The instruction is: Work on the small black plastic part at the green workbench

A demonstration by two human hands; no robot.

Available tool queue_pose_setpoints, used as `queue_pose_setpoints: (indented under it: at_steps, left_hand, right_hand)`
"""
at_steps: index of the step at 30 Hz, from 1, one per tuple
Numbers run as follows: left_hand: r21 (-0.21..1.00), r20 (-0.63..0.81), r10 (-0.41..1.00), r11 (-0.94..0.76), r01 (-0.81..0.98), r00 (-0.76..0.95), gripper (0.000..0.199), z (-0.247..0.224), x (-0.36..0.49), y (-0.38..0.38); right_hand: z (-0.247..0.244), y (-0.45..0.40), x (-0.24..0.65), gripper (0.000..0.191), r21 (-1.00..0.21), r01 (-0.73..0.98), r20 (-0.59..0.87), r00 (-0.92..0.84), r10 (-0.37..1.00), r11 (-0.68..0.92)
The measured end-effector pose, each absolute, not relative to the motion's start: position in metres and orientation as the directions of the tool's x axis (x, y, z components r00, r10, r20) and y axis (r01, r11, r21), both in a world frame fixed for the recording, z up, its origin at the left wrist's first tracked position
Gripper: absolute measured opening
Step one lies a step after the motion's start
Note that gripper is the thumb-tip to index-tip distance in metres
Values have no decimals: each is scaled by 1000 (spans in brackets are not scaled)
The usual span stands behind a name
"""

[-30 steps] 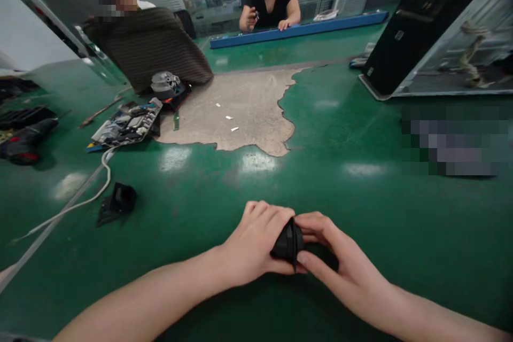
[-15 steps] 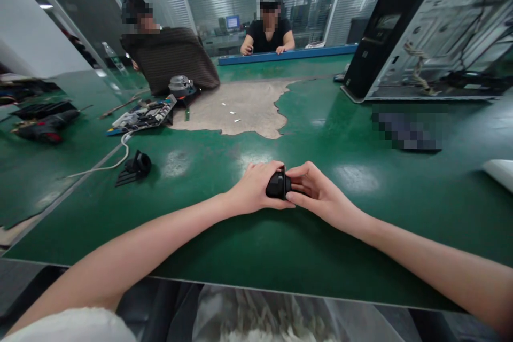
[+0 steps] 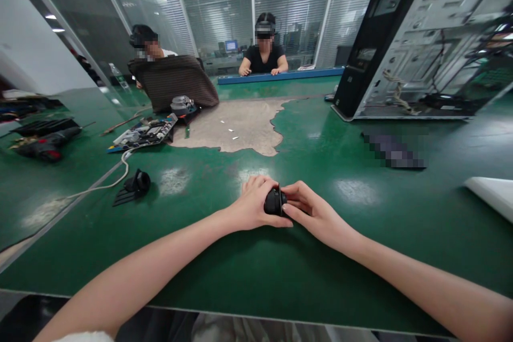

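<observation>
A small black part with a round body and a thin flange [image 3: 272,201] is held between both hands, just above the green table [image 3: 224,278]. From the left, my left hand [image 3: 256,204] wraps round its body, thumb below and fingers over the top. My right hand [image 3: 304,204] pinches the flange end from the right with thumb and fingertips. Fingers cover much of the part, so its exact kind cannot be made out. To the left, a similar black piece with a ring and flat prongs [image 3: 136,186] lies on the table.
Further left are a circuit board [image 3: 146,133], a pale cable [image 3: 96,188] and a power drill [image 3: 50,144]. An opened computer case [image 3: 385,48] stands at the back right, near a blurred dark object [image 3: 395,150]. Two people sit across the table, one behind a brown chair back [image 3: 172,80].
The view has tilted up, so everything sits lower in the picture. Both hands still grip the black part, whose flange has turned a little; the right fingers have shifted closer round it.
</observation>
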State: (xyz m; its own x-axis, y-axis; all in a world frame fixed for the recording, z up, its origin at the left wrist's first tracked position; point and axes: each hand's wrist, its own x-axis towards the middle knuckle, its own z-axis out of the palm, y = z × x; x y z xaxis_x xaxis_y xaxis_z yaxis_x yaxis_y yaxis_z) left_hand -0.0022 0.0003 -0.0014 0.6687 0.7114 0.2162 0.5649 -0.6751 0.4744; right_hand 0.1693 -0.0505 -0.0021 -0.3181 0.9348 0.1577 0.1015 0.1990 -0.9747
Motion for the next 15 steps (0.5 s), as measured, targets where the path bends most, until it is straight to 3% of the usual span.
queue_pose_setpoints:
  at_steps: [4, 10, 13, 15]
  left_hand:
    - [503, 225, 712, -670, 546, 665, 68, -1, -2, -1]
    - [570, 136, 720, -618, 541, 680, 102, 7, -3, -1]
    - [552, 99, 706, -625, 552, 701, 119, 24, -16, -5]
    - [514, 156, 711, -652, 558, 686, 118, 37, -32, -14]
  right_hand:
    - [2, -51, 166, 28, -964, 156, 167, -267, 949, 213]
    - [6, -47, 169, 28, -956, 212, 137, -298, 945, 205]
    - [5, -46, 170, 28, -962, 192, 129, -305, 943, 194]
    - [4, -47, 170, 29, -968, 180, 118, -301, 946, 178]
